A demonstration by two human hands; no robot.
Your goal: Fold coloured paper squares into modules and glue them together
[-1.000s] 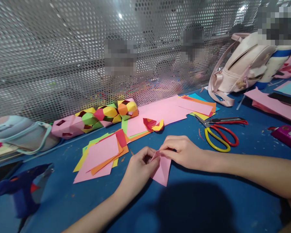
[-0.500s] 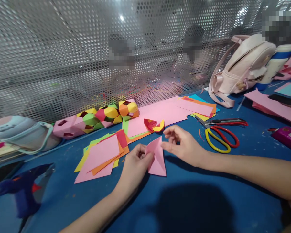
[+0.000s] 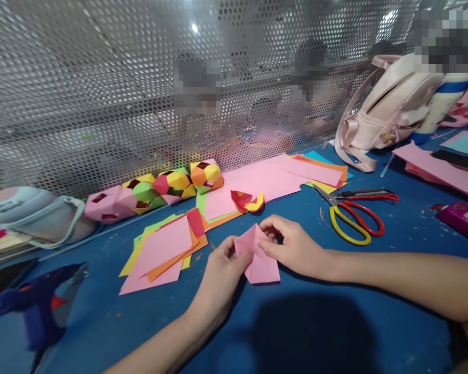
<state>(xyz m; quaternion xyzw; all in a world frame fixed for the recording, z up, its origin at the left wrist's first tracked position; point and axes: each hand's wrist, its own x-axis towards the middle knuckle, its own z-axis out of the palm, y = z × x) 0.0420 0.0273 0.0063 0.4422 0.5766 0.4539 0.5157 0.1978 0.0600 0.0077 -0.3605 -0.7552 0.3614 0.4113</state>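
Observation:
A small folded piece of pink paper is held between my two hands above the blue table. My left hand pinches its left side with the thumb on top. On its upper right side, my right hand grips the paper between thumb and fingers. The paper's top comes to a point, with creased flaps meeting near the middle. Just beyond my hands lies a small folded red and yellow paper piece. To the left rests a loose stack of coloured paper squares, pink on top.
Scissors with yellow and red handles lie at right, near a purple tool. A blue glue gun is at left. Folded paper balls, large pink sheets and a backpack line the perforated metal screen.
My right hand has come down and left and taken hold of the pink paper's right side. The paper's lower part has shifted right and spread wider.

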